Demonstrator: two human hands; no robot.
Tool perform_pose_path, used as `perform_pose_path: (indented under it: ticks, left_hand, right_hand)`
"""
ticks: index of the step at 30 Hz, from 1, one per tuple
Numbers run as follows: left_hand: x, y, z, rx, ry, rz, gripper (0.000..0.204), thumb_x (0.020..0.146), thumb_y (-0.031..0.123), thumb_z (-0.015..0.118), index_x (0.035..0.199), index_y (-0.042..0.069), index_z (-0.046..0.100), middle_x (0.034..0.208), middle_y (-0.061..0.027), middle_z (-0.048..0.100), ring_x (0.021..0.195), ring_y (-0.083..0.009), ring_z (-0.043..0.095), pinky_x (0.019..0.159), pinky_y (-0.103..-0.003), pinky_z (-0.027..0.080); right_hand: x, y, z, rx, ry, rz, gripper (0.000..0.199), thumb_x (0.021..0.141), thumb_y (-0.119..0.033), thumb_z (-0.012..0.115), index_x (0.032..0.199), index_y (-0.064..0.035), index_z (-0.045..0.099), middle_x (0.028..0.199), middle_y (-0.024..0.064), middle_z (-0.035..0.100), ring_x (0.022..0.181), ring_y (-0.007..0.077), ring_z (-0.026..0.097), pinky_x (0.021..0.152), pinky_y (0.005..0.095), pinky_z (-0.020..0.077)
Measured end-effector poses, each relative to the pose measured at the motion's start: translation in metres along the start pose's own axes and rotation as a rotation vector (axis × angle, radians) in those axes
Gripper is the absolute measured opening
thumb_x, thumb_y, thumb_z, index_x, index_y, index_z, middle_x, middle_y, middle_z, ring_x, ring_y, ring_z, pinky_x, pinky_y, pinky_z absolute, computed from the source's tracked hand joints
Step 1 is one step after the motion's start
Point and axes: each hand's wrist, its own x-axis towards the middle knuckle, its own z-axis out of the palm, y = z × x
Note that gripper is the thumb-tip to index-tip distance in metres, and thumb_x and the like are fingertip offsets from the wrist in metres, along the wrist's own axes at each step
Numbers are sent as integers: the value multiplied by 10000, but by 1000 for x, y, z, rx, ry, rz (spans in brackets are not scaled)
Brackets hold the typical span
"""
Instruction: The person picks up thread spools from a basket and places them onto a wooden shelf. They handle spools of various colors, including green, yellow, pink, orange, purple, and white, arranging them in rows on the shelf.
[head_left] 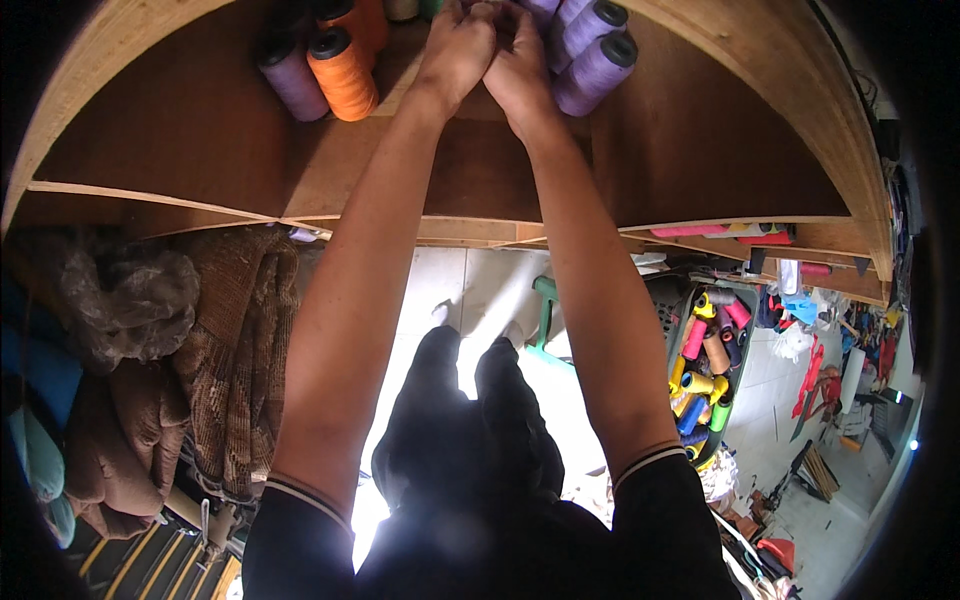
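Near you: floor tiles under your feet, a green stool beside them, and a basket of mixed spools low on your right; brown fabric bundles stacked on the lower left.

Up on the wooden shelf, both arms are stretched to its back edge; your left hand and right hand are pressed together, fingers curled tight around something between them — what it is, I can't tell, the knuckles hide it; likely a spool at the back-centre of the shelf.

Risks from here:
- purple spools lie on their sides touching your right hand; a wrist twist could roll them toward the front edge and off onto the basket or your feet;
- orange spool and the purple spool beside it sit near your left forearm, toward the back-left of the shelf; sweep the elbow out and they go over;
- you're at full reach — grip is blind, so a snagged thread could drag neighbours along.

Far right: cluttered workshop floor, red and blue odds and ends, too small to call.
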Motion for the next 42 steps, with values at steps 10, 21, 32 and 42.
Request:
perform_pose_path:
  ticks: [10, 21, 32, 42]
  left_hand:
    - [0, 0, -3, -1, 10, -6, 307, 876, 222, 595, 1071, -15, 581, 1004, -137, 641, 908, -227, 610, 791, -339, 498]
    - [0, -2, -7, -10, 20, -13, 316, 894, 260, 571, 1055, -12, 581, 991, -129, 636, 906, -219, 599, 810, -338, 483]
    - [0, -5, -8, -13, 45, -12, 335, 911, 297, 546, 1039, -10, 581, 979, -122, 630, 903, -211, 587, 828, -338, 467]
    - [-7, -1, -1, 18, 152, 24, 358, 927, 332, 524, 1024, -8, 581, 967, -114, 624, 901, -203, 576, 845, -337, 453]
  right_hand:
    - [1, 4, 5, -31, 12, -15, 493, 885, -296, 554, 1295, -32, 490, 1326, 201, 502, 1271, 308, 419, 1034, 393, 325]
    - [0, 8, 10, -49, 24, -30, 491, 876, -306, 571, 1278, -32, 503, 1306, 199, 516, 1254, 317, 433, 1025, 407, 332]
    - [1, 14, 14, -59, 37, -40, 490, 867, -315, 589, 1261, -33, 517, 1286, 198, 531, 1236, 325, 447, 1017, 420, 338]
    - [3, 27, 18, -86, 106, -97, 490, 858, -324, 604, 1245, -33, 529, 1267, 197, 544, 1220, 333, 459, 1009, 433, 344]
